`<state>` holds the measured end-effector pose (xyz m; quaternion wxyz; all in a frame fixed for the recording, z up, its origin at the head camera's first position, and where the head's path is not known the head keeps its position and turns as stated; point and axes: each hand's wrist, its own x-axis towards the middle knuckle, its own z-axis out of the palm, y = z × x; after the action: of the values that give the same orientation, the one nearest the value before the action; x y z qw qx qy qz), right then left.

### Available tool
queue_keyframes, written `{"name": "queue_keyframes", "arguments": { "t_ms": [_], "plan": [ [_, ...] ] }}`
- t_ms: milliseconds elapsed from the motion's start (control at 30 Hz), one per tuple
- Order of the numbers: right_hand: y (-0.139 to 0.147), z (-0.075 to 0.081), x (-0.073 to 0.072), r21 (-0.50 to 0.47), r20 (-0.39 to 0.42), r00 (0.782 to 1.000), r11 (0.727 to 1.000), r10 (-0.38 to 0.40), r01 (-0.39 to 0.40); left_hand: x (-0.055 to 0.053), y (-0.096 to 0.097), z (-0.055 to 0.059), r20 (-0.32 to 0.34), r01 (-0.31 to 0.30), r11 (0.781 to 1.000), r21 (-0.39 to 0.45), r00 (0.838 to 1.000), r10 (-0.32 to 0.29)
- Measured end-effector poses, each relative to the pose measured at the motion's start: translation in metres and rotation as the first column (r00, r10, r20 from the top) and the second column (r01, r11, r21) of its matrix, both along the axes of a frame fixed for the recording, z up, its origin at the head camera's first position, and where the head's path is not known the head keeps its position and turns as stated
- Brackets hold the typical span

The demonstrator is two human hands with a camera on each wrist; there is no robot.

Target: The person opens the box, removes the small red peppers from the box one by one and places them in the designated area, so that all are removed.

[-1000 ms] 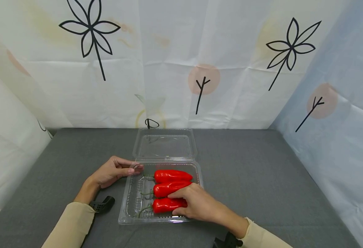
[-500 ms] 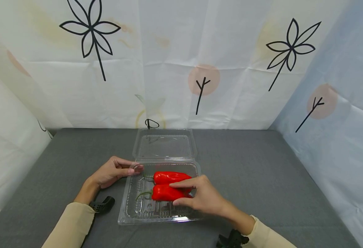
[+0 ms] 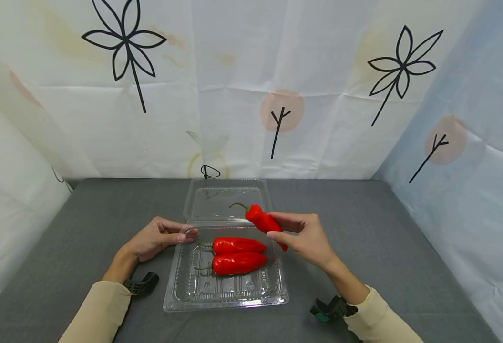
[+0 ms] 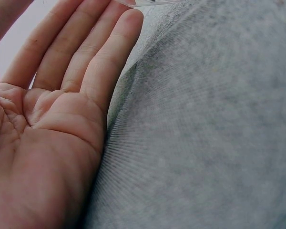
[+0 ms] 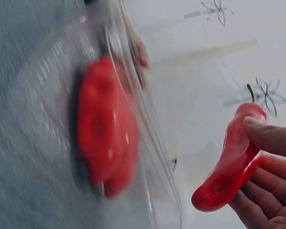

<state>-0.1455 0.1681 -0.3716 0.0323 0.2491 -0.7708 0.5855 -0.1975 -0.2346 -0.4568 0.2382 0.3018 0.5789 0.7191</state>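
My right hand (image 3: 304, 236) pinches a red pepper (image 3: 261, 220) between thumb and fingers, raised over the back right of a clear plastic clamshell container (image 3: 225, 303). Its curved green stem points left. In the right wrist view, the thumb lies across the stem end of that pepper (image 5: 233, 152). Two more red peppers, a rear one (image 3: 238, 245) and a front one (image 3: 239, 264), lie side by side in the base, stems to the left. At the container's back left corner, my left hand (image 3: 161, 237) holds the rim between thumb and fingertips; in the left wrist view its fingers (image 4: 105, 71) reach the plastic.
The container's hinged lid (image 3: 227, 200) lies open toward the back wall. A grey cloth (image 3: 350, 228) covers the table. Printed white fabric (image 3: 328, 143) rises along the back and sides. Both forearms wear black wrist straps.
My right hand has lifted the frontmost pepper out of the base, carrying it up and back past the other two. My left hand stays at the rim.
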Motion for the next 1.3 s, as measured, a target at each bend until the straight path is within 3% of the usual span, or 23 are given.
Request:
{"name": "queue_keyframes", "arguments": {
  "t_ms": [133,233,467,700,933,1067,1300],
  "plan": [
    [0.015,-0.004,-0.016,-0.03,0.05,0.991,0.992,-0.121,0.123,0.0,-0.001,0.0,0.0,0.005,1.0,0.005,1.0,-0.005],
    [0.026,-0.01,-0.028,-0.018,0.078,0.97,0.972,-0.23,0.232,0.0,-0.001,0.0,0.004,0.005,1.0,0.005,1.0,-0.005],
    [0.045,-0.033,-0.049,0.108,0.137,0.88,0.89,-0.455,0.444,-0.001,-0.001,-0.001,0.009,0.007,1.0,0.008,1.0,-0.007],
    [0.054,-0.049,-0.057,0.201,0.148,0.801,0.811,-0.58,0.55,-0.001,-0.001,0.0,0.011,0.01,1.0,0.012,1.0,-0.01],
    [0.056,-0.056,-0.06,0.289,0.083,0.727,0.714,-0.682,0.638,0.0,0.0,0.0,0.018,0.003,1.0,0.01,1.0,-0.003],
    [0.055,-0.058,-0.061,0.316,0.038,0.707,0.68,-0.706,0.661,0.0,0.0,0.0,0.021,0.002,1.0,0.008,1.0,-0.002],
    [0.053,-0.062,-0.062,0.329,-0.031,0.712,0.665,-0.702,0.67,0.0,-0.001,-0.001,0.014,-0.006,1.0,0.002,1.0,0.006]
  ]
}}
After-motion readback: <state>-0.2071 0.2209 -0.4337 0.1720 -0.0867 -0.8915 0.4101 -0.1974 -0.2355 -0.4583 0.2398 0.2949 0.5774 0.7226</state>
